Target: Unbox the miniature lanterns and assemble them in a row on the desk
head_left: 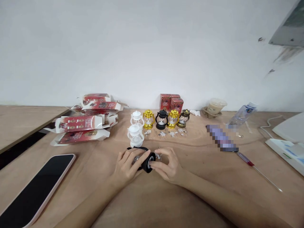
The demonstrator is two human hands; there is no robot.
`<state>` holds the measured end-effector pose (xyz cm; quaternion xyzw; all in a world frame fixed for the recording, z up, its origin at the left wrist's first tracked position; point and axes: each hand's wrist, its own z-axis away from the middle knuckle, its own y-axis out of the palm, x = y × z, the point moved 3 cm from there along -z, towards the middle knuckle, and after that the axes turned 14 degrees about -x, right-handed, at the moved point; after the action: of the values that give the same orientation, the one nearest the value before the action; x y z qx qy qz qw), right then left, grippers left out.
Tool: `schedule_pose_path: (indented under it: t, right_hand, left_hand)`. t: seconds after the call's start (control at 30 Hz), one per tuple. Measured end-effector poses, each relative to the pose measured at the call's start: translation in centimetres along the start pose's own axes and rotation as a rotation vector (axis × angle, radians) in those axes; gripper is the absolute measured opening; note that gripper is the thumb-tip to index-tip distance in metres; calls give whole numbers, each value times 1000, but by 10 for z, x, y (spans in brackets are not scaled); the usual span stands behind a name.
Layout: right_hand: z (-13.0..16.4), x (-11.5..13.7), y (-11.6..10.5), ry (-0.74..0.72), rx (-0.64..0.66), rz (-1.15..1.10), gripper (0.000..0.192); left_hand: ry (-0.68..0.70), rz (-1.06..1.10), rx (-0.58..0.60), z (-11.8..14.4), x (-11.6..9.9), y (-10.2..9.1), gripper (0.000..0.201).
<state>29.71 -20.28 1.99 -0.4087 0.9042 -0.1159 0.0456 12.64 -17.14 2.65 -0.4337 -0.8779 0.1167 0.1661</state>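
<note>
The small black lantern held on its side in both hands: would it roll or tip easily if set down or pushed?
The small black plastic lantern looks round-bodied with a circular base, so laid sideways it would probably roll. It seems light: the left hand and right hand hold it with fingertips only. Upright, like the gold lantern on the wooden table, it likely stands but might tip when nudged.

A bare wooden table (147, 202) carries small lanterns (161, 119) in a row near its far edge, red boxes (82, 123) at far left, a phone (35, 188) front-left, a screwdriver (257, 171) right.
</note>
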Motion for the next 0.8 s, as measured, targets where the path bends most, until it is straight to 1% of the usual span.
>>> schedule_pose_path:
  t: [0.07, 0.27, 0.47, 0.57, 0.67, 0.8]
  right_hand:
    - [1, -1, 0, 15, 13, -18, 10]
    - [2, -4, 1, 87, 63, -107, 13]
    - [6, -7, 3, 122, 98, -111, 14]
    - [7, -9, 4, 161, 115, -122, 17]
    - [7, -9, 5, 170, 105, -119, 18]
    - [8, -8, 4, 183, 57, -106, 15]
  left_hand:
    - [13, 4, 8, 0, -1, 0, 27]
    - [41, 34, -6, 1, -1, 1, 26]
    - [28, 17, 31, 2, -1, 3, 28]
    - [38, -1, 48, 0, -2, 4, 33]
    - [37, -20, 56, -1, -3, 4, 36]
    - [27, -35, 58, -2, -2, 5, 34]
